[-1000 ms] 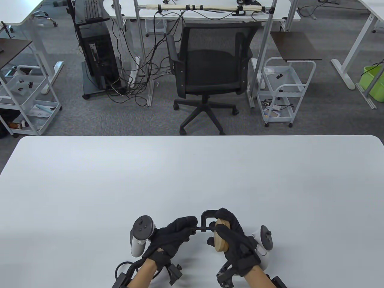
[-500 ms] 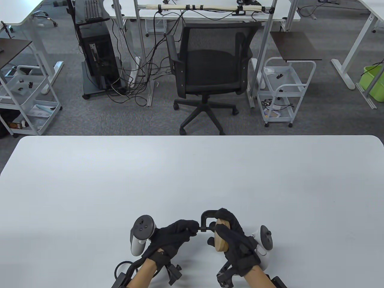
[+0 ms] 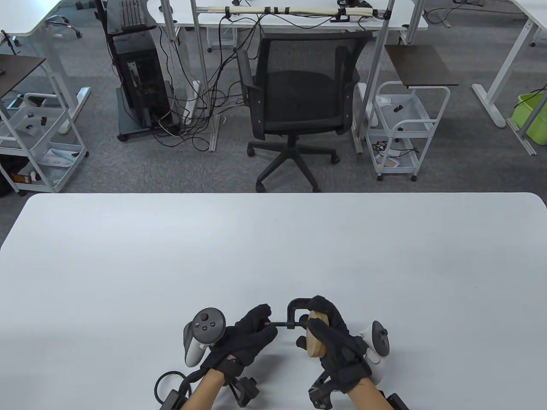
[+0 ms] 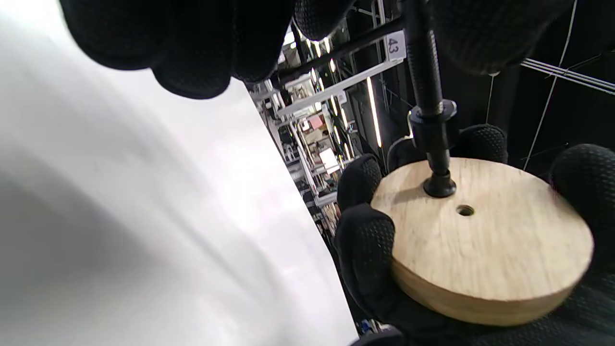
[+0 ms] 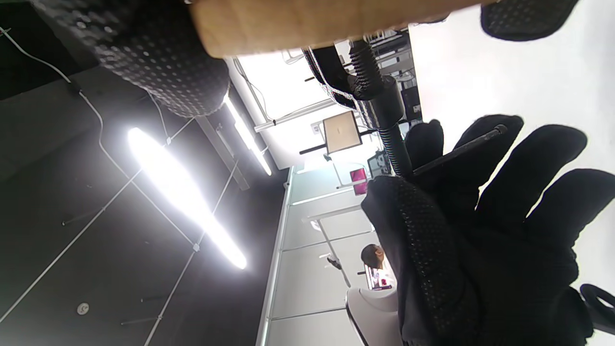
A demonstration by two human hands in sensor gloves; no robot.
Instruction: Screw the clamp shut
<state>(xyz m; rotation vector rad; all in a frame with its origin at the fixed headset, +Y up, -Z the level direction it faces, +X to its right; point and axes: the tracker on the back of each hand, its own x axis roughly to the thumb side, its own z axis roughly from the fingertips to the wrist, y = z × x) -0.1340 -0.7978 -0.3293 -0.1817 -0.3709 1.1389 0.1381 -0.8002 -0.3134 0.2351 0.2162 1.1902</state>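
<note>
- Turning the screw (image 3: 280, 324): left hand (image 3: 245, 339), lower centre of the table view, pinches the handle end of the threaded rod.
- Clamp (image 3: 299, 314) just right of it, low in frame, its black frame arching over a wooden disc (image 3: 316, 337).
- Right hand (image 3: 337, 341) grips disc and clamp frame together.
- Left wrist view: screw pad (image 4: 439, 185) touches the disc face, so tightening looks near done.
- Next: re-grip, a final twist or so.
</note>
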